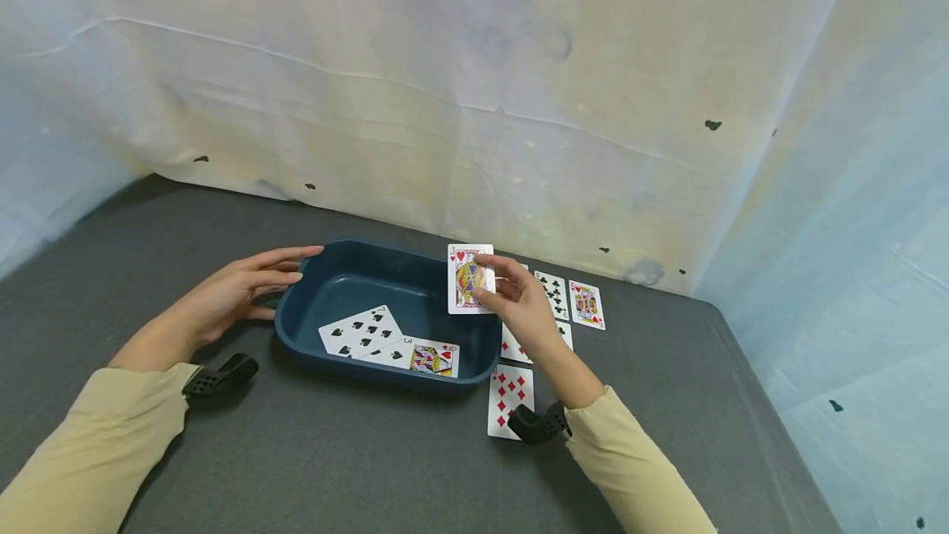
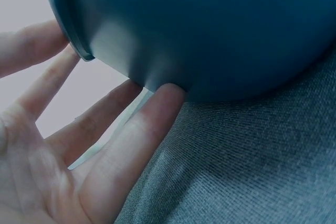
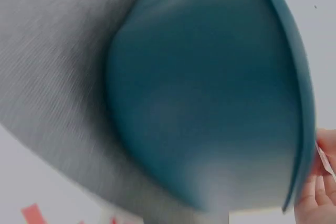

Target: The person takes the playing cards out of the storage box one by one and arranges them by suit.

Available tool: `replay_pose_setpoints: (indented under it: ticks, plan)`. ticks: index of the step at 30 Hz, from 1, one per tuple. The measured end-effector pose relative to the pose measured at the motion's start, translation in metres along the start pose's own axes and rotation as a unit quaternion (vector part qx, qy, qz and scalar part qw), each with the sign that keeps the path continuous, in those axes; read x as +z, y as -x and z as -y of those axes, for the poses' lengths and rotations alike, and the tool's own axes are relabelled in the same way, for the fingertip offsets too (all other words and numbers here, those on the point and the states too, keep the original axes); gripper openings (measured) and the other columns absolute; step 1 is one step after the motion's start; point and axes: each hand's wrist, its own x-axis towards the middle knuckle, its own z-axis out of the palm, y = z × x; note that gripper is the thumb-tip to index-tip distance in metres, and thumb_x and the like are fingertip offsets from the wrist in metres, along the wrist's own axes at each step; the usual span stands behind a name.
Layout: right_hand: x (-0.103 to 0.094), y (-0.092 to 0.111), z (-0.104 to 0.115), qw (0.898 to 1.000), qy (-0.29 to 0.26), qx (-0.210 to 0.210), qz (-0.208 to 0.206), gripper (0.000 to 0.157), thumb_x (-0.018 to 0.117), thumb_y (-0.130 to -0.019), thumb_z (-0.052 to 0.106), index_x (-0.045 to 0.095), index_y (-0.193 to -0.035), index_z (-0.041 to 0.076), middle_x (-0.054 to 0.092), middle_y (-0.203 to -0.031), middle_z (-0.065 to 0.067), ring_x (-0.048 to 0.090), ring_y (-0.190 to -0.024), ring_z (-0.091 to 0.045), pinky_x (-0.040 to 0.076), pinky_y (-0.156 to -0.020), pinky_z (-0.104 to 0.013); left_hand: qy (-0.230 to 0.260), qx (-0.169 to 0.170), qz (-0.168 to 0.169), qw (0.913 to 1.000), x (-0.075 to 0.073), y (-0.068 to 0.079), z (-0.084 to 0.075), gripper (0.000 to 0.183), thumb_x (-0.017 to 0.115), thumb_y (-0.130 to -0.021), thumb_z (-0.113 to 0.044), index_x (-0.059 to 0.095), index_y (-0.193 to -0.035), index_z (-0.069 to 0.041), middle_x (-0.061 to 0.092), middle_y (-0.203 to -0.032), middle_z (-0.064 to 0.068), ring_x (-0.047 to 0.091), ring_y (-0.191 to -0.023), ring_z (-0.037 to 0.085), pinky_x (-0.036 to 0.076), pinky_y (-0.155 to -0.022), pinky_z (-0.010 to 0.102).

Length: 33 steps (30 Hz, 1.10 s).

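Note:
A dark blue plastic bin (image 1: pixel 393 256) sits on the grey table, with several playing cards inside. Among these are a spade card (image 1: pixel 361 331) and a red face card (image 1: pixel 435 358) partly overlapping a three of spades. With fingers fairly straight, my left hand (image 1: pixel 236 291) touches the left end of the bin; the left wrist view shows fingertips against its outer wall (image 2: pixel 210 35). Between thumb and fingers, my right hand (image 1: pixel 522 303) pinches a heart face card (image 1: pixel 461 291), face up over the bin's right end. In the right wrist view, the bin hides most of this hand (image 3: pixel 317 198).
Right of the bin, more cards lie face up in rows: a diamond card (image 1: pixel 511 392), a club card (image 1: pixel 550 291) and a red face card (image 1: pixel 588 305). My right forearm covers some of them. A pale cloth (image 1: pixel 445 105) hangs behind the table (image 1: pixel 334 468).

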Motion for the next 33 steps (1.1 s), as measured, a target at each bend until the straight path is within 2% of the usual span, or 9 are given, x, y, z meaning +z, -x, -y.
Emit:
replay_pose_setpoints:
  ticks: [5,11,18,25,33]
  plan:
    - [-0.023,0.007,-0.01,0.999,0.005,0.009,-0.049,0.044,0.064,-0.088,0.0,0.055,-0.131,0.008,0.056,-0.129,-0.014,0.058,-0.096,-0.018,0.05,-0.075,-0.02,-0.004,0.001,-0.001,1.0,-0.001,0.001,0.0,0.061,0.051,-0.099,-0.037,0.027,-0.152,-0.021,0.019,-0.158,0.015,0.029,-0.138,0.043,0.047,-0.093,0.055]
    - [-0.054,0.016,-0.023,0.996,0.029,0.039,-0.08,0.046,0.064,-0.089,0.001,0.053,-0.133,0.008,0.049,-0.139,-0.009,0.056,-0.101,-0.015,0.05,-0.076,-0.019,-0.008,0.002,-0.002,1.0,-0.001,0.0,0.0,0.061,0.051,-0.099,-0.037,0.027,-0.152,-0.021,0.019,-0.158,0.015,0.029,-0.138,0.043,0.047,-0.093,0.056]
    - [-0.085,0.032,-0.035,0.989,0.066,0.075,-0.113,0.048,0.064,-0.089,0.0,0.051,-0.135,0.008,0.05,-0.136,-0.013,0.057,-0.098,-0.012,0.049,-0.075,-0.019,-0.014,0.002,-0.005,0.9999,0.0,0.0,0.0,0.061,0.051,-0.099,-0.038,0.027,-0.152,-0.022,0.019,-0.159,0.015,0.028,-0.138,0.044,0.046,-0.092,0.057]
    - [-0.11,0.049,-0.047,0.982,0.093,0.103,-0.126,0.047,0.064,-0.09,0.004,0.05,-0.135,0.006,0.055,-0.127,-0.015,0.058,-0.092,-0.003,0.049,-0.074,-0.017,-0.018,0.002,-0.004,0.9998,-0.003,0.0,0.001,0.061,0.05,-0.099,-0.038,0.026,-0.153,-0.022,0.019,-0.158,0.015,0.029,-0.137,0.043,0.046,-0.092,0.057]
    - [-0.128,0.067,-0.061,0.977,0.137,0.126,-0.106,0.049,0.063,-0.09,0.003,0.047,-0.137,0.001,0.059,-0.12,-0.018,0.059,-0.089,-0.001,0.05,-0.071,-0.018,-0.017,-0.002,-0.01,0.9998,-0.004,0.002,0.002,0.062,0.051,-0.099,-0.039,0.026,-0.153,-0.022,0.019,-0.158,0.015,0.029,-0.137,0.044,0.046,-0.091,0.056]
